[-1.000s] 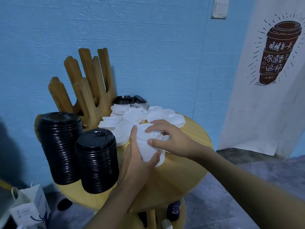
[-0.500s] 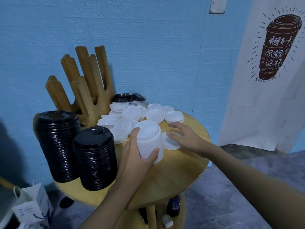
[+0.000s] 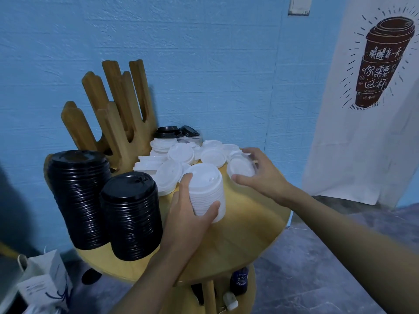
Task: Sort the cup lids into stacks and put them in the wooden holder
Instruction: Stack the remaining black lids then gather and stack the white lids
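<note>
Judging by my feed, the sorting looks well past halfway but the loading has not begun; the wooden holder (image 3: 118,114) at the back left of the round table (image 3: 244,236) has no lids in any slot I can see. A taller black stack (image 3: 77,200) and a shorter black stack (image 3: 131,214) stand side by side at the left front, just before the holder; a few black lids (image 3: 172,132) sit unsorted at the far edge.

The left hand (image 3: 188,220) is wrapped round the white stack (image 3: 206,189) near the table's middle, thumb on one side and fingers on the other; whether the stack rests on the wood or hangs just over it, I cannot tell. The right hand (image 3: 263,177) grips a loose white lid (image 3: 241,167) by its rim, just right of that stack.

Left to do, as I read it: gather the scattered white lids (image 3: 179,155) lying between stack and holder; collect the far black ones; then move every stack into the holder.
</note>
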